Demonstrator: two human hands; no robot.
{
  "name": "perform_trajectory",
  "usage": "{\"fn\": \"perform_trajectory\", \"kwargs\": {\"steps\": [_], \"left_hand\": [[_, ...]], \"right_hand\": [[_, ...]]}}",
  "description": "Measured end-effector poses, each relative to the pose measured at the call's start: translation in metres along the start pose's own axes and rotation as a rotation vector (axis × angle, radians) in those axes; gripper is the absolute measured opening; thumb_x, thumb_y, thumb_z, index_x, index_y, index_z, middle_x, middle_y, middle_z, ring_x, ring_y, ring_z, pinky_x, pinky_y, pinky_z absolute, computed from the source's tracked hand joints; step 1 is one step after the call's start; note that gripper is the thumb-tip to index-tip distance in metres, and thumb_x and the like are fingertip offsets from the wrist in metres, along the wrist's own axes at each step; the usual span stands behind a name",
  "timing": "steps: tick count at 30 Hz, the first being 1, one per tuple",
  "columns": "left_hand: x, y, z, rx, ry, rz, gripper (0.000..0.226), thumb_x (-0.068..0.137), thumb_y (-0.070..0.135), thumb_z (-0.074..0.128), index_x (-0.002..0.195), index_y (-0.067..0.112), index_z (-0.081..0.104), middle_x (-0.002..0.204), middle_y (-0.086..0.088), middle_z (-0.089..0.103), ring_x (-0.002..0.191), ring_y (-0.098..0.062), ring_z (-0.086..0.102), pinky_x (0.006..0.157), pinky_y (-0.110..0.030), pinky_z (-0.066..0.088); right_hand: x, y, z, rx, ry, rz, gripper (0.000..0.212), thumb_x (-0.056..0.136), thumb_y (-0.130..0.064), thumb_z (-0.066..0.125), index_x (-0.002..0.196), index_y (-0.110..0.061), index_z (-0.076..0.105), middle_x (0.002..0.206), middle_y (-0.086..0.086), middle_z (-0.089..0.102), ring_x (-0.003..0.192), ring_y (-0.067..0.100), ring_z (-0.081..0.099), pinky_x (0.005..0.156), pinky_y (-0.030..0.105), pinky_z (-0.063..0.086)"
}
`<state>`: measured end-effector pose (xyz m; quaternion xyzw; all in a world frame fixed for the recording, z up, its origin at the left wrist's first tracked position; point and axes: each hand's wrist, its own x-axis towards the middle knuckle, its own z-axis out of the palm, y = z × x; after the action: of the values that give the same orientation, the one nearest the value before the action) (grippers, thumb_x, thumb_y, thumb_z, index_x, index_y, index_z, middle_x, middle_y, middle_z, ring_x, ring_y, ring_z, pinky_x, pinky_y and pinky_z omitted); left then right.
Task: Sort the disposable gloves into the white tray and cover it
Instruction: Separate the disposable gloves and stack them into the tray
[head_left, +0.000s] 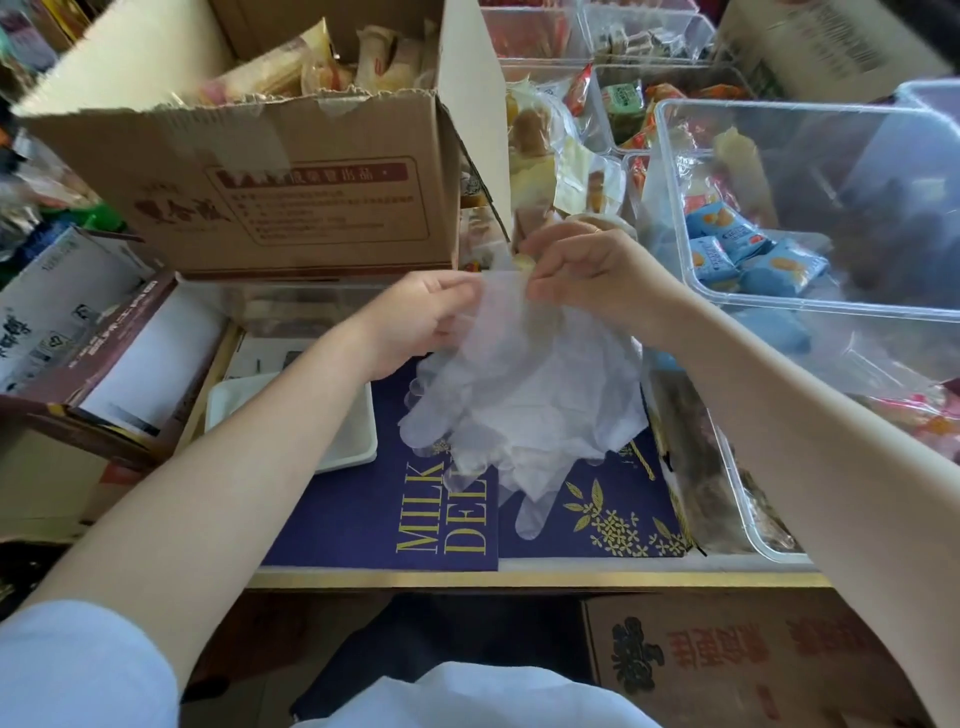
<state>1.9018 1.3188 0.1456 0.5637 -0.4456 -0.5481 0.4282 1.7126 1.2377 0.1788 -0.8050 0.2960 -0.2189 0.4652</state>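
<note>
From the head view, my left hand and right hand each pinch the top edge of a clear glove, both grips closed on it, holding it up over the pile. The rest of the gloves lie heaped on a navy box on the tabletop. The white tray sits just left of the pile, partly under my left forearm, uncovered. A cardboard box stands behind, and a clear bin holds snacks at right.
</note>
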Motion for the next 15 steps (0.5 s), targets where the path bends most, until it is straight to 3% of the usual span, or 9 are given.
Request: {"fn": "perform_trajectory", "kwargs": {"steps": [2,4,6,8,11,15], "left_hand": [[-0.002,0.003,0.009,-0.024,-0.120,-0.029,0.021,0.093,0.017,0.050,0.092,0.021,0.071,0.082,0.004,0.070,0.071,-0.009,0.061,0.066,-0.020,0.050],[-0.003,0.006,0.013,-0.048,-0.154,-0.058,0.022,0.084,0.027,0.057,0.100,0.021,0.071,0.095,-0.004,0.068,0.085,-0.018,0.060,0.077,-0.028,0.048],[-0.003,0.005,0.013,-0.091,-0.126,-0.069,0.023,0.085,0.029,0.056,0.100,0.020,0.071,0.103,-0.010,0.064,0.092,-0.026,0.056,0.083,-0.037,0.045],[-0.003,0.003,0.011,-0.123,-0.097,-0.054,0.025,0.094,0.024,0.048,0.096,0.021,0.073,0.105,-0.014,0.063,0.096,-0.029,0.055,0.089,-0.044,0.044],[-0.007,0.002,0.002,-0.152,-0.050,-0.055,0.040,0.101,0.022,0.033,0.096,0.020,0.072,0.094,-0.004,0.070,0.088,-0.019,0.066,0.084,-0.034,0.052],[-0.011,0.003,0.002,-0.083,-0.019,-0.072,0.037,0.102,0.023,0.029,0.114,0.011,0.062,0.116,-0.012,0.066,0.105,-0.032,0.063,0.100,-0.047,0.044]], "right_hand": [[0.003,0.004,0.002,-0.071,-0.049,0.002,0.007,0.079,-0.012,0.071,0.076,-0.019,0.070,0.122,-0.011,0.056,0.108,-0.010,0.050,0.100,0.023,0.036],[0.005,0.004,0.005,-0.127,-0.109,0.002,0.005,0.079,-0.013,0.071,0.077,-0.017,0.070,0.118,-0.007,0.060,0.111,-0.002,0.051,0.098,0.016,0.034],[0.008,0.001,0.009,-0.143,-0.089,0.010,0.003,0.078,-0.013,0.073,0.079,-0.014,0.070,0.096,-0.002,0.069,0.093,0.002,0.059,0.084,0.012,0.040],[0.013,0.001,0.009,-0.133,-0.025,0.033,0.005,0.077,-0.011,0.073,0.078,-0.013,0.068,0.074,-0.006,0.065,0.071,0.003,0.057,0.074,0.016,0.044],[0.015,0.006,0.008,-0.103,-0.024,0.080,0.009,0.079,-0.004,0.070,0.082,-0.010,0.064,0.070,-0.002,0.057,0.070,0.013,0.050,0.071,0.028,0.043],[0.011,0.011,0.010,-0.076,-0.101,0.180,0.025,0.083,-0.013,0.068,0.107,-0.016,0.063,0.070,-0.008,0.057,0.063,0.005,0.053,0.066,0.017,0.043]]}}
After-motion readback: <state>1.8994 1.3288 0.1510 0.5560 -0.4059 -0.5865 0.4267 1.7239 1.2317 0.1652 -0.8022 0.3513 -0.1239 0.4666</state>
